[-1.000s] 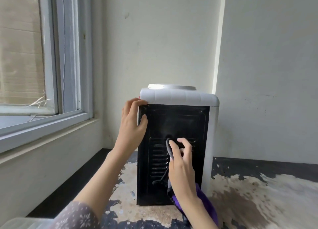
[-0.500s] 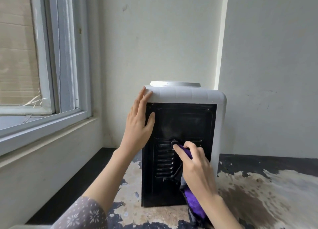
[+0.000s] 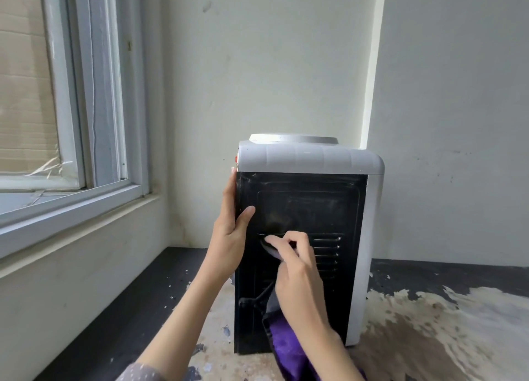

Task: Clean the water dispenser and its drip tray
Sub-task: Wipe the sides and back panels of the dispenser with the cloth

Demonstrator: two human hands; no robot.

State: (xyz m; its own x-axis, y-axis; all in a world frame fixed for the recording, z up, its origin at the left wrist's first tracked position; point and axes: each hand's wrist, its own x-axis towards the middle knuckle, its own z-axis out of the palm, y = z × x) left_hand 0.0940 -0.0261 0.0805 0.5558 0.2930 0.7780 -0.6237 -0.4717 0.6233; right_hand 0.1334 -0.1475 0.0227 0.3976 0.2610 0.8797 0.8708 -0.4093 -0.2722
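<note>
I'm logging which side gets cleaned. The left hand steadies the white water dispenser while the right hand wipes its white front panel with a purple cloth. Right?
Not quite. The head view shows the right hand pressing the purple cloth against the black slotted back panel, not a white front. The left hand does steady the white water dispenser at its edge.

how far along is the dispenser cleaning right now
Done: cannot tell. In hand: the right hand presses a purple cloth along the vent slots of the water dispenser, while the left hand steadies its edge. Left: the drip tray, out of view.
</note>
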